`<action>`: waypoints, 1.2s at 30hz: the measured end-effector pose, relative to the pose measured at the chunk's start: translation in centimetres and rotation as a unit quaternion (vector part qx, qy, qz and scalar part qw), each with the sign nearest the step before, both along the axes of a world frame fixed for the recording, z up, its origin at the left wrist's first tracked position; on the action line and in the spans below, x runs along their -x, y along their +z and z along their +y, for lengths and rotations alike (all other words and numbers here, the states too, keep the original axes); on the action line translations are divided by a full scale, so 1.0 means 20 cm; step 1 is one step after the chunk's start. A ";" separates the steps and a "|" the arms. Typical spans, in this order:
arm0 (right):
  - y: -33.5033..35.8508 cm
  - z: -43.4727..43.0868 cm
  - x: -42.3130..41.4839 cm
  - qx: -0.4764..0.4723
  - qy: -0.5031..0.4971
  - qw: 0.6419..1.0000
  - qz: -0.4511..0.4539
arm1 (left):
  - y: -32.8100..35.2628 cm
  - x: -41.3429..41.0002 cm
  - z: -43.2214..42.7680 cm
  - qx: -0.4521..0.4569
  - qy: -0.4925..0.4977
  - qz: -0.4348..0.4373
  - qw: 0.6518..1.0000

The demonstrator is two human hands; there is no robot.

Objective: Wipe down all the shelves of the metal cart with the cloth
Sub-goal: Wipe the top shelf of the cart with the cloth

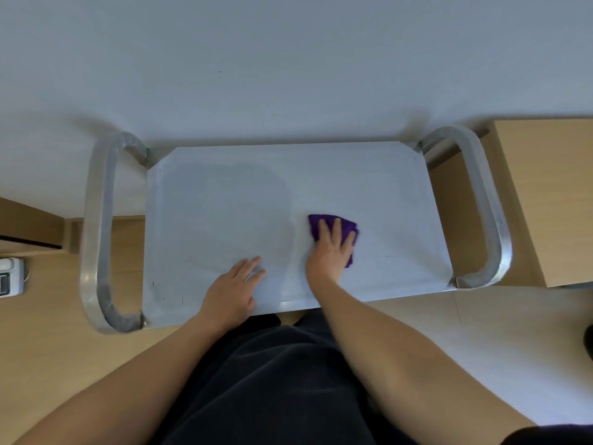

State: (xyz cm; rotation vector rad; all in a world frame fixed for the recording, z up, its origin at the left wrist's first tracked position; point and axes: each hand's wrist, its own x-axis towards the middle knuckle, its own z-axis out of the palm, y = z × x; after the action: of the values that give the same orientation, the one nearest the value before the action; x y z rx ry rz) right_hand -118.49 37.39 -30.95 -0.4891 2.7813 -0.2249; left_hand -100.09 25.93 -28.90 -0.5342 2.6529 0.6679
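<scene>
I look straight down on the top shelf (224, 203) of a metal cart, a flat silver sheet with a looped tubular handle at each end. A purple cloth (348, 227) lies right of the shelf's middle. My right hand (330, 252) presses flat on the cloth with straight, spread fingers and covers most of it. My left hand (232, 292) rests flat on the bare shelf near its front edge, fingers straight, holding nothing. The lower shelves are hidden under the top one.
The left handle (98, 232) and right handle (481, 207) stick out past the shelf ends. A white wall runs behind the cart. A light wooden cabinet (545, 200) stands at the right. A white device (11, 276) lies on the wooden floor at the left.
</scene>
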 end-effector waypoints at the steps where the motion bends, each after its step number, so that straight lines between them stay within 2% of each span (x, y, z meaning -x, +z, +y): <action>1: -0.01 -0.06 -0.08 0.014 0.059 0.998 -0.001 | 0.00 0.00 0.00 0.007 -0.006 0.000 1.000; 4: -0.02 -0.13 -0.20 0.075 0.259 0.962 -0.048 | 0.00 0.00 -0.01 0.019 -0.014 -0.001 1.000; 7: -0.01 -0.10 -0.03 0.096 0.328 0.939 -0.042 | 0.00 0.00 -0.02 0.003 -0.009 0.009 1.000; 9: 0.00 -0.04 0.14 0.080 0.272 0.959 -0.026 | 0.01 0.00 -0.02 -0.006 -0.014 0.011 1.000; 12: 0.03 0.05 0.32 0.041 0.064 0.997 -0.033 | 0.01 0.02 -0.03 -0.002 -0.025 0.013 1.000; 14: 0.04 -0.01 0.31 0.020 -0.061 0.997 -0.045 | 0.02 0.04 -0.02 0.009 -0.028 0.019 0.999; 15: 0.05 -0.08 0.26 0.004 -0.082 0.996 -0.041 | 0.02 0.05 -0.02 0.014 -0.025 0.021 0.999; 16: 0.05 -0.15 0.19 -0.004 -0.059 0.998 -0.031 | 0.02 0.06 -0.01 0.019 -0.021 0.020 0.999; 18: 0.02 -0.26 0.03 0.018 0.087 0.996 -0.018 | 0.01 0.08 0.00 0.025 -0.016 0.015 0.999; 20: 0.01 -0.28 -0.07 0.071 0.249 0.965 -0.046 | 0.01 0.10 0.01 0.032 -0.012 0.009 0.999; 22: 0.01 -0.24 0.01 0.094 0.337 0.935 -0.055 | 0.01 0.12 0.01 0.040 -0.007 0.009 0.999; 23: 0.01 -0.21 0.09 0.096 0.349 0.931 -0.047 | 0.01 0.14 0.01 0.039 -0.005 0.009 0.999; 25: 0.01 -0.14 0.27 0.087 0.313 0.945 -0.028 | 0.02 0.18 0.01 0.033 -0.002 0.010 0.999; 28: 0.02 -0.01 0.54 0.055 0.141 0.988 -0.032 | 0.02 0.25 0.03 0.033 -0.004 0.004 0.999; 30: 0.02 0.00 0.61 0.026 0.047 0.998 -0.040 | 0.02 0.32 0.06 0.032 0.000 0.002 0.999; 31: 0.02 -0.02 0.60 0.011 0.030 0.999 -0.031 | 0.02 0.36 0.07 0.030 0.002 0.002 1.000; 33: 0.00 -0.08 0.49 0.005 0.041 0.999 -0.017 | 0.02 0.43 0.10 0.029 0.006 0.004 1.000; 36: 0.00 -0.09 0.35 0.070 0.190 0.979 -0.026 | 0.03 0.54 0.15 0.021 0.012 0.004 1.000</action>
State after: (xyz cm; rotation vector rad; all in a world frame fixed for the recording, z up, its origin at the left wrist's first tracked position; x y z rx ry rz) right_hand -125.50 35.66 -30.86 -1.0174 2.5676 -0.3380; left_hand -110.82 28.94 -28.37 -0.5769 2.6773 0.6228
